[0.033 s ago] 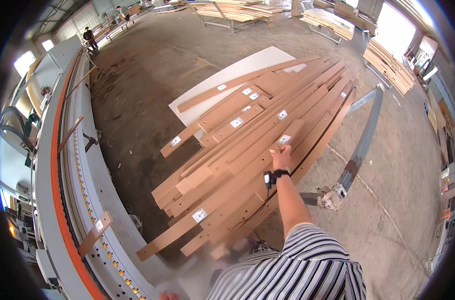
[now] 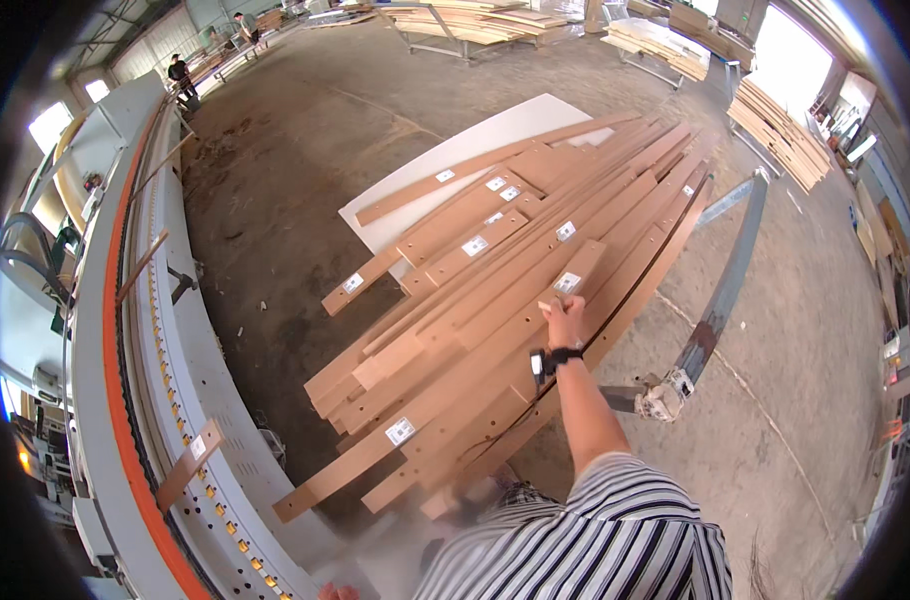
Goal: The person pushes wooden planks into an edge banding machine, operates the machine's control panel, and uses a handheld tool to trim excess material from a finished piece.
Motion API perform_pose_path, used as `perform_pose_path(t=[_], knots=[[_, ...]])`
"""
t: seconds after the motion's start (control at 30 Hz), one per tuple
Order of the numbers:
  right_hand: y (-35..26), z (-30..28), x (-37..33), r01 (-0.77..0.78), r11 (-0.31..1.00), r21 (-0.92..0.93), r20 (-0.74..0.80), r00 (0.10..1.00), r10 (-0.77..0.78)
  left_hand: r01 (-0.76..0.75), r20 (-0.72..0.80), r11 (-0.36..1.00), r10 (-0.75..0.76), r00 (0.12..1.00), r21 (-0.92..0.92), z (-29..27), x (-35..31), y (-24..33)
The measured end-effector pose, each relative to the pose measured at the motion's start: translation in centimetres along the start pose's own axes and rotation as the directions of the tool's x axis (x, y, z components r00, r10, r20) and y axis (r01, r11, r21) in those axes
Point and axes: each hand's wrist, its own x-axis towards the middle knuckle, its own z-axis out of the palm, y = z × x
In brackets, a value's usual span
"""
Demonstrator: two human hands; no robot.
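Note:
My right hand (image 2: 565, 320) is closed at the near end of a short brown board (image 2: 587, 258) with a white label, its fingers pinching the corner. This board lies on top of a pile of long brown boards (image 2: 455, 330), some with drilled holes and white labels. On my right wrist is a black strap with a small device (image 2: 539, 364). Only a bit of my left hand (image 2: 337, 592) shows at the lower edge, beside the grey machine; its fingers are too cut off and blurred to read.
A long machine with an orange strip (image 2: 115, 330) runs along the left, a labelled brown strip (image 2: 191, 464) lying across its bed. Under the pile's far side is a white panel (image 2: 475, 140). A grey metal bar (image 2: 725, 290) stands right. Two people are far back left.
My right hand stays at the short board's near end, with the wrist turned slightly. The boards have not visibly moved.

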Motion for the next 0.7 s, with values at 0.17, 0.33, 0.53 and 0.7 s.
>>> perform_pose_path(t=[0.17, 0.33, 0.53, 0.7], knots=[[-8.4, 2.0, -14.1, -0.432, 0.89, 0.144, 0.651, 0.719, 0.244, -0.024, -0.031, 0.998, 0.022, 0.999, -0.059, 3.7, 1.6, 3.0], [-15.9, 6.0, -26.0, -0.448, 0.856, -0.257, 0.963, -0.043, 0.267, 0.049, 0.251, 0.955, 0.028, 0.968, -0.293, 10.1, 4.3, 13.0], [-18.0, 10.4, -41.2, -0.024, 0.999, -0.039, 0.807, -0.59, 0.018, 0.028, 0.032, 0.615, -0.003, 0.999, -0.788, 9.6, 3.5, 14.7], [-19.0, 11.4, -48.9, -0.184, 0.895, -0.407, 0.636, -0.76, 0.133, -0.185, -0.267, 0.423, -0.142, 0.953, -0.887, -4.0, 1.6, 6.1]])
